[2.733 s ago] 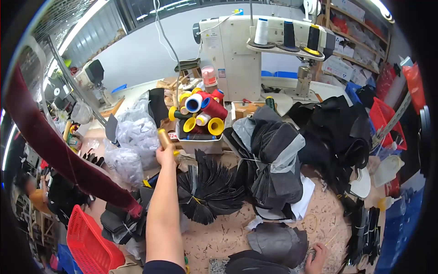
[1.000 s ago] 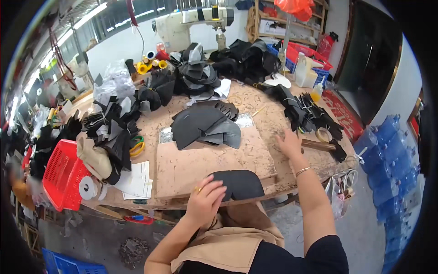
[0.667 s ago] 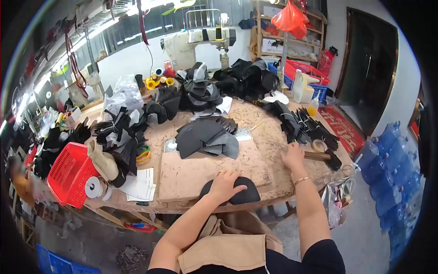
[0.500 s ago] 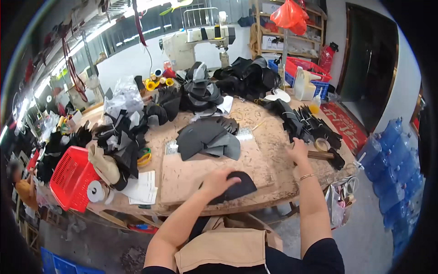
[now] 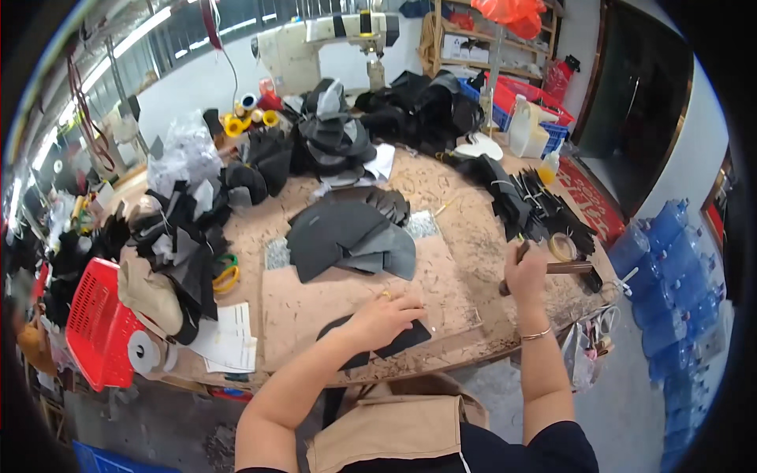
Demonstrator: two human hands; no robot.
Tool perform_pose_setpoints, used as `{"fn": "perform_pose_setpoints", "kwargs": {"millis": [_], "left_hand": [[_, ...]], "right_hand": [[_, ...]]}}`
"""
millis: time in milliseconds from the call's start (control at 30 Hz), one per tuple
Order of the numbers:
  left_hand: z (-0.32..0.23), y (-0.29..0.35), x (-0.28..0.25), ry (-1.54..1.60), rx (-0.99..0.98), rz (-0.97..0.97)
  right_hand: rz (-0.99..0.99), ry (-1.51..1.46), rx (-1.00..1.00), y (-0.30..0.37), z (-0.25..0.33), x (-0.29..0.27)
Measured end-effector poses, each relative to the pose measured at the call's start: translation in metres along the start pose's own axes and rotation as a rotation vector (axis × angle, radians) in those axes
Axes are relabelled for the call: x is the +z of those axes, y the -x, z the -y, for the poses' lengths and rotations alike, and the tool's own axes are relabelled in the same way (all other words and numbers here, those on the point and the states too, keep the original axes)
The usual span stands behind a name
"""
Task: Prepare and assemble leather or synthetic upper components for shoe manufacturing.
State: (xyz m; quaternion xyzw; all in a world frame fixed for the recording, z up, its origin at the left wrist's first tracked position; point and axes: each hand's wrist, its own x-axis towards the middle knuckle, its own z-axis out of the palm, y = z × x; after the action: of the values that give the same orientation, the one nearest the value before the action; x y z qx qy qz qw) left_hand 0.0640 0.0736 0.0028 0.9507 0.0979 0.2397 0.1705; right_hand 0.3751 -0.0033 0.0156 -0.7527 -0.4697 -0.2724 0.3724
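Observation:
My left hand (image 5: 385, 319) lies with fingers stretched out on a black curved piece of material (image 5: 406, 340) at the table's near edge. A pale board (image 5: 307, 311) is under that piece. My right hand (image 5: 527, 276) is closed at the right side of the table, around a small dark tool (image 5: 522, 251) whose top sticks up out of the fist; its kind is unclear. Beside this hand lies a hammer (image 5: 568, 268) with a wooden handle, its head to the right. A fanned stack of dark grey and black pieces (image 5: 339, 232) rests beyond my left hand.
Bundles of black pieces (image 5: 524, 201) and a tape roll (image 5: 562, 247) lie at the right. Dark heaps (image 5: 327, 138) fill the back, before a sewing machine (image 5: 315, 47). At the left are a red basket (image 5: 98, 323), white sheets (image 5: 229, 339) and a thread spool (image 5: 143, 351).
My right hand has closed around a dark tool, part of which now shows above the fist. My left hand has flattened over the black piece. The view has shifted slightly.

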Motion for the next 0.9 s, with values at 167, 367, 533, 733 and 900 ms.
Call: {"fn": "perform_pose_setpoints", "kwargs": {"millis": [167, 367, 533, 733, 900], "left_hand": [[-0.005, -0.012, -0.006, -0.009, -0.152, 0.215], [-0.01, 0.007, 0.003, 0.033, -0.194, 0.029], [-0.011, 0.011, 0.0, -0.117, -0.047, 0.041], [-0.011, 0.009, -0.009, -0.027, -0.17, 0.112], [-0.014, 0.026, -0.013, -0.006, -0.444, -0.127]], "right_hand": [[0.096, 0.066, -0.156, 0.004, 0.006, -0.001], [-0.006, -0.462, 0.057, 0.011, 0.059, -0.048], [0.19, -0.715, -0.215, 0.042, 0.121, -0.066], [0.289, -0.603, -0.088, 0.065, 0.113, -0.043], [0.237, -0.684, -0.127, 0.063, 0.127, -0.035]]}}
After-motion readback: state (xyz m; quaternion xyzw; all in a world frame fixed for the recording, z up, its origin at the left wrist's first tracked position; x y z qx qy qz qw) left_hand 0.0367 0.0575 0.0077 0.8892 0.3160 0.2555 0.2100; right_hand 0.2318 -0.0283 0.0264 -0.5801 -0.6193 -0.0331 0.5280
